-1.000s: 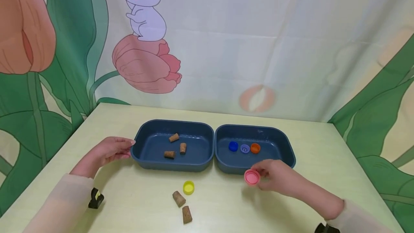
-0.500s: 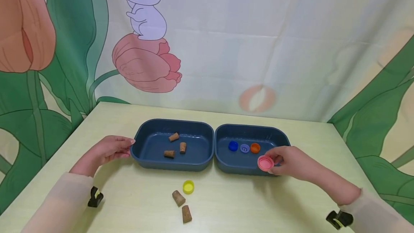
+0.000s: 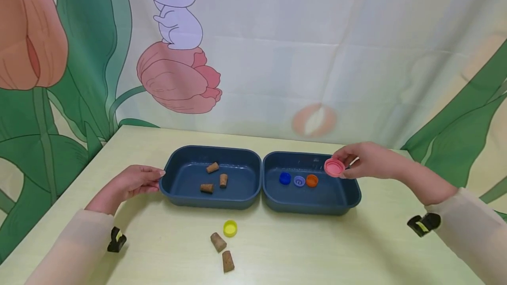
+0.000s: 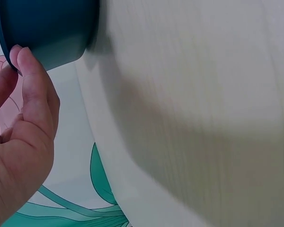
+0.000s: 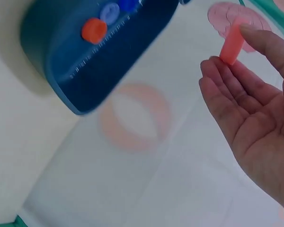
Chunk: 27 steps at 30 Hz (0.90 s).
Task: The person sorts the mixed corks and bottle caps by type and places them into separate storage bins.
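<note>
My right hand [image 3: 366, 159] pinches a pink bottle cap [image 3: 334, 167] between thumb and fingers, above the far right part of the right blue tray [image 3: 310, 209]. In the right wrist view the cap [image 5: 232, 45] shows edge-on, apart from the tray. A dark blue, a lilac and an orange cap [image 3: 312, 180] lie in a row in that tray. My left hand [image 3: 136, 183] holds the left rim of the left blue tray [image 3: 211, 201]; in the left wrist view its fingertips [image 4: 24, 54] are at the rim. Three corks [image 3: 223, 180] lie inside this tray.
On the table [image 3: 301, 250], in front of the trays, lie a yellow cap [image 3: 230, 228] and two corks [image 3: 218, 242]. The trays stand side by side. Behind the table hangs a printed curtain [image 3: 257, 56] with a rabbit and flowers.
My right hand has carried the pink cap from the right tray's front edge, up and to the right, over its far right part. My left hand stays at the left tray's rim.
</note>
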Tool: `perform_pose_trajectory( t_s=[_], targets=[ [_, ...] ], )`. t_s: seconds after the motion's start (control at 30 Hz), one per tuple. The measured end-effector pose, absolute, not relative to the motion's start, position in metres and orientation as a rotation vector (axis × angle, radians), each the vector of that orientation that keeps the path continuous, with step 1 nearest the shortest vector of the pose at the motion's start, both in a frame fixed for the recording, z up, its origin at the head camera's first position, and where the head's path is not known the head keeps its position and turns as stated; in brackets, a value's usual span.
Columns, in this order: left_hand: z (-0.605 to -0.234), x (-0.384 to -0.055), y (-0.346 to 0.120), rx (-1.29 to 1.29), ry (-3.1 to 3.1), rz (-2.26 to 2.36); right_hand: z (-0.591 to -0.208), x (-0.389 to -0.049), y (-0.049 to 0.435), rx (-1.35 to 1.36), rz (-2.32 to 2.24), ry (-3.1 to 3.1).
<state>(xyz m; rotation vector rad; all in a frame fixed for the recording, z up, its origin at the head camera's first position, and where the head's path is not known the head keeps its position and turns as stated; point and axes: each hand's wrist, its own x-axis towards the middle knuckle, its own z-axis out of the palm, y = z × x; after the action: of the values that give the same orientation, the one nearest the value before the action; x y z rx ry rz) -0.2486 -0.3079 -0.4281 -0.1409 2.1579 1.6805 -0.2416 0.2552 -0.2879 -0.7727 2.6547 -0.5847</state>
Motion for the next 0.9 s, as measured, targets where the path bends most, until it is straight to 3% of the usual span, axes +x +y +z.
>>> perform_pose_trajectory(
  t_s=[0.4,0.9],
  targets=[
    [-0.429,-0.247,-0.308,-0.141,2.188,1.654,-0.257,-0.282,0.248,-0.794,-0.435,2.658],
    [-0.431,-0.251,-0.31,-0.143,2.17,1.661,-0.257,-0.312,0.235,-0.731,-0.431,2.59]
  ],
)
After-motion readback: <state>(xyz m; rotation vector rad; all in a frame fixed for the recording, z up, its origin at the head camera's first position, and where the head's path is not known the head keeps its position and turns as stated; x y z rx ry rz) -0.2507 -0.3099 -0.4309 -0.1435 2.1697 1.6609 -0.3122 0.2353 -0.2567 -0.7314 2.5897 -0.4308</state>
